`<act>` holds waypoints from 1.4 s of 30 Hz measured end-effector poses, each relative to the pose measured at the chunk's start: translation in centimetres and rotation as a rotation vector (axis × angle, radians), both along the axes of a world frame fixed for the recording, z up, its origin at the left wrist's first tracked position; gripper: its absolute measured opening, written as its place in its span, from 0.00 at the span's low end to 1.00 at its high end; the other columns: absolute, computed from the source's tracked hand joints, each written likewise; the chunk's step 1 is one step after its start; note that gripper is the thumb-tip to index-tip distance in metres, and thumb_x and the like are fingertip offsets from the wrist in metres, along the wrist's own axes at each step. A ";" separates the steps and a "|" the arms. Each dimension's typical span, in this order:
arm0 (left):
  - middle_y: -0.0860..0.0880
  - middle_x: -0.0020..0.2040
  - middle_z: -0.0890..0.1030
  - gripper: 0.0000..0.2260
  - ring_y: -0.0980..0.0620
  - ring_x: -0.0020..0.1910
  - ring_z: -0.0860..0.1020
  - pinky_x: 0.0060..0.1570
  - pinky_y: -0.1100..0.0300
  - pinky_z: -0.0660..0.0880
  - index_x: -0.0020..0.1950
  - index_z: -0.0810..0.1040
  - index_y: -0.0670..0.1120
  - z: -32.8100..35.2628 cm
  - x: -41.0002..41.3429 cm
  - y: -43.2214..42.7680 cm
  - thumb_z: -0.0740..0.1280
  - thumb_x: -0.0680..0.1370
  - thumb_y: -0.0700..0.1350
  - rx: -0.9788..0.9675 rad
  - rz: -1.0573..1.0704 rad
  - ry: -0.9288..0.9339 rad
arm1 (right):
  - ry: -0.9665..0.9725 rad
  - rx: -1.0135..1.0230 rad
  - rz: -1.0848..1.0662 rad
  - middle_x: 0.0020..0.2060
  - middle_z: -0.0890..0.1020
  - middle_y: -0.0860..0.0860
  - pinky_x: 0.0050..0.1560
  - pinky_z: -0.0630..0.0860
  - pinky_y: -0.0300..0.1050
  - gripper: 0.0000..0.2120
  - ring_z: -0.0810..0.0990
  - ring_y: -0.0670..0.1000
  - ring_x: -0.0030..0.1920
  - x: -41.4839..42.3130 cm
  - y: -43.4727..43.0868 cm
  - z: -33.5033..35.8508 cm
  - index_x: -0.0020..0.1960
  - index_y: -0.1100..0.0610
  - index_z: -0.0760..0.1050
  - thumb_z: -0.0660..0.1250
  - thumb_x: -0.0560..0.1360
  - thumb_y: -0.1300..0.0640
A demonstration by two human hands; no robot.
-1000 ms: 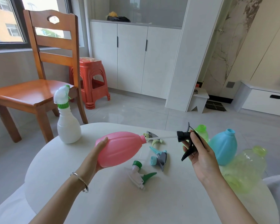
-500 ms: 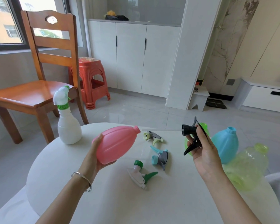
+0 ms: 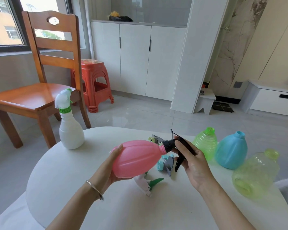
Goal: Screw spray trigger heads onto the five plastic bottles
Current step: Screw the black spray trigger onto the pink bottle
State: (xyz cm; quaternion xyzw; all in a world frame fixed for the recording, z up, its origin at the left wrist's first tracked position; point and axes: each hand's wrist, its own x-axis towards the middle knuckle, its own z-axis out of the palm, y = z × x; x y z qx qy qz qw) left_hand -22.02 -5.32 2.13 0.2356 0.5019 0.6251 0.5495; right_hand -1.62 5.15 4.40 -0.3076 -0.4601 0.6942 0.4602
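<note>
Trigger head [image 3: 169, 144] now on pink bottle [image 3: 136, 160], between right fingers [image 3: 187, 151]

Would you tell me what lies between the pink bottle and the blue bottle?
Head view: the right hand gripping the black trigger head at the pink bottle, a teal trigger head beneath it, and the ribbed green bottle behind.

Both forearms are seen bare, as are left hand [image 3: 112, 166] and right hand [image 3: 197, 165]; one thin, plain, silver-coloured bangle [image 3: 96, 190] is worn round the left wrist.
</note>
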 end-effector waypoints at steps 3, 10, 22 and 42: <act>0.41 0.49 0.80 0.19 0.47 0.36 0.84 0.32 0.51 0.82 0.53 0.74 0.52 0.0 0.1 -0.1 0.66 0.68 0.60 -0.010 -0.004 -0.026 | -0.035 0.054 0.059 0.43 0.86 0.52 0.36 0.77 0.37 0.27 0.82 0.47 0.42 -0.1 0.2 -0.2 0.46 0.54 0.84 0.82 0.49 0.45; 0.39 0.42 0.83 0.26 0.40 0.37 0.81 0.24 0.58 0.76 0.58 0.74 0.54 -0.5 -0.3 -0.2 0.58 0.68 0.68 -0.151 -0.143 0.048 | 0.031 -0.020 -0.034 0.37 0.84 0.50 0.32 0.73 0.35 0.29 0.79 0.47 0.35 -1.2 -0.1 -1.3 0.42 0.54 0.85 0.83 0.44 0.45; 0.38 0.44 0.83 0.28 0.40 0.35 0.82 0.22 0.63 0.73 0.58 0.74 0.51 -0.6 0.0 -0.6 0.54 0.71 0.69 -0.134 -0.258 0.067 | -0.035 0.225 0.096 0.50 0.85 0.54 0.52 0.79 0.41 0.26 0.82 0.50 0.54 -1.2 -0.1 -0.4 0.47 0.54 0.84 0.81 0.53 0.44; 0.42 0.56 0.82 0.28 0.44 0.54 0.82 0.49 0.50 0.79 0.61 0.70 0.57 0.1 -0.7 -1.2 0.57 0.68 0.71 0.007 -0.364 0.158 | -0.005 0.109 -0.009 0.45 0.85 0.52 0.45 0.78 0.38 0.35 0.82 0.49 0.48 -2.3 -0.3 -1.6 0.50 0.61 0.80 0.82 0.49 0.42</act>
